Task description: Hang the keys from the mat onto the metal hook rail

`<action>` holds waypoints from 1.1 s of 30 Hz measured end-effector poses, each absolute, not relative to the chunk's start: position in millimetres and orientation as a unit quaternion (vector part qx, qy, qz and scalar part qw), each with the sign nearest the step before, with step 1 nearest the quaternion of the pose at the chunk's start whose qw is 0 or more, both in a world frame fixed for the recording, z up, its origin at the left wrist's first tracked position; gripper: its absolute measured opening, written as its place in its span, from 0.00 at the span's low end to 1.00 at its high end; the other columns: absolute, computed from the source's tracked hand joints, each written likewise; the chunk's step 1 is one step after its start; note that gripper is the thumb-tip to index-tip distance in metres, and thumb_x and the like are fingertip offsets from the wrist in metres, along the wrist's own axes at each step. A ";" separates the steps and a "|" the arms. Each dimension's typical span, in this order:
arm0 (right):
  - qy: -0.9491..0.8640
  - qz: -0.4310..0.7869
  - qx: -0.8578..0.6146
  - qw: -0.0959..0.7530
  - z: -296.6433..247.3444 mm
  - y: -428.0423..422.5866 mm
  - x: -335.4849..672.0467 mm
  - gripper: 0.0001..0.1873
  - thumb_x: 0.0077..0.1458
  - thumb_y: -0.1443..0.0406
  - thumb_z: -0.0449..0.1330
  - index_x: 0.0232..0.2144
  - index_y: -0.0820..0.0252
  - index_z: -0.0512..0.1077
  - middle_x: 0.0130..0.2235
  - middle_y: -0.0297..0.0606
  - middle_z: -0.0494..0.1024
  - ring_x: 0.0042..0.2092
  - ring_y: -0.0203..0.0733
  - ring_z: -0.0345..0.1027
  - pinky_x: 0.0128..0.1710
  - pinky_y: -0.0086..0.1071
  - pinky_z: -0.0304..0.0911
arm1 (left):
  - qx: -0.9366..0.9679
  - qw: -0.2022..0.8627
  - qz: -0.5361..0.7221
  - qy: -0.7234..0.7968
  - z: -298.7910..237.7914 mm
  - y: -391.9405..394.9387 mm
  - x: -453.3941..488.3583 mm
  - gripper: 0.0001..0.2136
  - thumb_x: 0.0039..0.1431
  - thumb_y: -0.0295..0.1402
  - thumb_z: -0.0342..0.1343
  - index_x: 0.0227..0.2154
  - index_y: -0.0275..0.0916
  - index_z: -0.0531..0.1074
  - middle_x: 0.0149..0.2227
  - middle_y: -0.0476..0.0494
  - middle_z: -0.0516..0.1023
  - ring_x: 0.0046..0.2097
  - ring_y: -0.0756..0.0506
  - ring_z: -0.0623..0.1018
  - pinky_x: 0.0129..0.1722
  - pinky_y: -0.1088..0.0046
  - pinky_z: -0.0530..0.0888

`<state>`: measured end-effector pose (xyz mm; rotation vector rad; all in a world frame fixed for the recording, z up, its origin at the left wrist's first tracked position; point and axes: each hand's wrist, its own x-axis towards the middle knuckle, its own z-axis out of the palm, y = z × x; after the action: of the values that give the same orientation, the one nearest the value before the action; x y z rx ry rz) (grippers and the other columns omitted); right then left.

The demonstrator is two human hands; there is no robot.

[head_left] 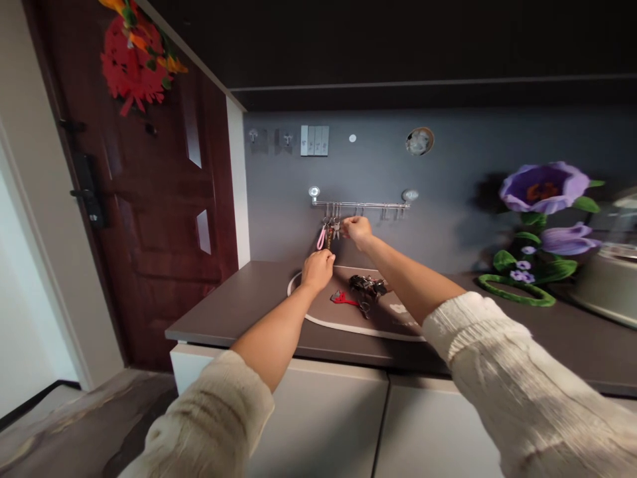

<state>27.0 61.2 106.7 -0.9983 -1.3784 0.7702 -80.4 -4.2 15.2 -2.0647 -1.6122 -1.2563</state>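
Observation:
On the grey wall, a metal hook rail (361, 204) carries several hooks. A bunch of keys (337, 228) hangs near its left end, beside a pink loop strap (321, 238) and a dark patterned strap (329, 238). My left hand (318, 269) is closed below them, its fingertips at the lower end of the patterned strap. Fingers pinched, my right hand (357, 230) is at the right side of the hanging keys. More dark keys (368, 287) and a red key strap (346, 299) lie on a white-edged mat (368, 326) beneath my hands.
The mat rests on a brown countertop (213, 312) above white cabinet doors. Purple artificial flowers (545, 189) with a green loop base and a pale rounded object (610, 282) stand at right. A dark upper cabinet (423, 46) overhangs. Left is a red-brown door (164, 219).

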 end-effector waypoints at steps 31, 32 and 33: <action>-0.777 0.030 -0.524 0.347 30.4 14.3 99.0 0.09 0.49 0.70 0.54 0.34 0.62 0.72 0.34 0.40 0.77 0.35 0.36 0.69 0.36 0.26 0.59 | -0.753 -0.207 -0.338 -0.525 4.3 23.6 -59.6 0.05 0.45 0.25 0.54 0.24 0.33 0.75 0.26 0.45 0.76 0.28 0.52 0.71 0.33 0.76 0.67; -0.779 0.025 -0.525 0.344 29.8 14.8 98.4 0.09 0.49 0.69 0.54 0.34 0.62 0.72 0.34 0.39 0.77 0.35 0.36 0.69 0.35 0.26 0.59 | -0.754 -0.211 -0.342 -0.520 3.5 23.2 -61.4 0.05 0.45 0.26 0.54 0.24 0.32 0.75 0.26 0.46 0.76 0.28 0.52 0.71 0.33 0.76 0.67; -0.781 0.021 -0.524 0.340 29.2 15.3 97.8 0.09 0.49 0.69 0.54 0.34 0.61 0.72 0.34 0.39 0.77 0.35 0.35 0.68 0.35 0.26 0.59 | -0.755 -0.211 -0.346 -0.515 2.9 23.0 -63.3 0.05 0.45 0.26 0.54 0.25 0.32 0.75 0.26 0.46 0.76 0.28 0.52 0.70 0.34 0.76 0.67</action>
<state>97.8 15.3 29.2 -1.3644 -2.0320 0.0548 -63.3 23.0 2.9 -2.7553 -1.8806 -1.2630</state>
